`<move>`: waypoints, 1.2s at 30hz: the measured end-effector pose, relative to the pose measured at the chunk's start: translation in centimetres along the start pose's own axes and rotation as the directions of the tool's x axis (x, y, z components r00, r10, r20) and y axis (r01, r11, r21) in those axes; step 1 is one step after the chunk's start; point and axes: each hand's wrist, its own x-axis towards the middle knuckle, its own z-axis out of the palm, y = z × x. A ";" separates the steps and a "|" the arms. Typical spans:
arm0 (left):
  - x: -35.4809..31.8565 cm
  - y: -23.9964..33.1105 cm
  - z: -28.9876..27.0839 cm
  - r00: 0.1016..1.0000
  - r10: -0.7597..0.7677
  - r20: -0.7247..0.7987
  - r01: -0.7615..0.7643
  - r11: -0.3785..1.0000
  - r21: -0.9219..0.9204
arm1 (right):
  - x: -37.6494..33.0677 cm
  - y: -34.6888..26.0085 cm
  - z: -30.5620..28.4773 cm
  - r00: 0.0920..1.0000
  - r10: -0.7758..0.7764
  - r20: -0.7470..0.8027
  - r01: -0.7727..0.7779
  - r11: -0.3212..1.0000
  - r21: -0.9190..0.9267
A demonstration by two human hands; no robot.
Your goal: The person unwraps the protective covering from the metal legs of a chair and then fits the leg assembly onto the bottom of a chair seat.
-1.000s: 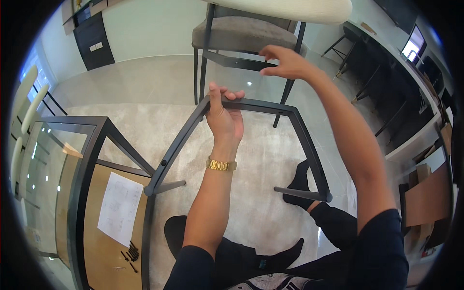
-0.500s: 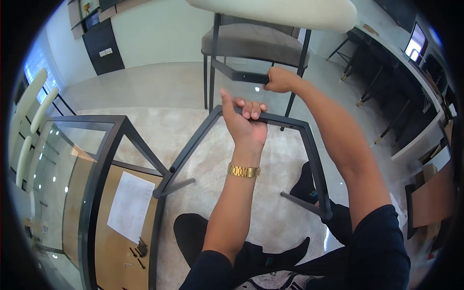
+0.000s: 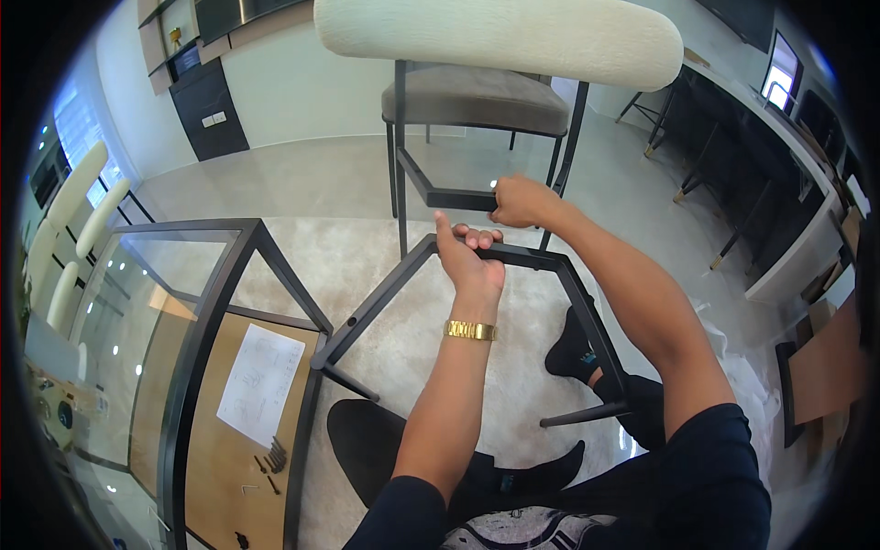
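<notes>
My left hand (image 3: pixel 472 264), palm up below a gold bracelet, has its fingers curled over the crossbar of a black metal leg frame (image 3: pixel 587 321). The frame's two sides slope down towards me, with short bars at their ends. Just beyond, my right hand (image 3: pixel 524 202) is closed round the lower bar of a black backrest frame (image 3: pixel 454 198). A long cream padded backrest (image 3: pixel 500 41) tops that frame's two uprights. The two metal parts are held close, one beyond the other; whether they touch, I cannot tell.
On the left stands a glass-topped table (image 3: pixel 206 339) with a wooden shelf (image 3: pixel 215 458). A paper sheet (image 3: pixel 261 380), several dark bolts (image 3: pixel 275 456) and a hex key (image 3: pixel 249 488) lie on the shelf. A grey-seated chair (image 3: pixel 477 99) stands beyond; a pale rug (image 3: pixel 302 247) lies below.
Both hands have come lower in view with the backrest frame and leg frame, the backrest frame more. The whole view has also tilted up a little, showing more of the cream backrest.
</notes>
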 end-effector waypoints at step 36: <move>5.0 1.4 -3.3 0.909 0.076 0.410 -0.078 0.997 -0.011 | -9.3 0.7 -1.2 0.975 -0.219 0.026 0.219 0.976 0.013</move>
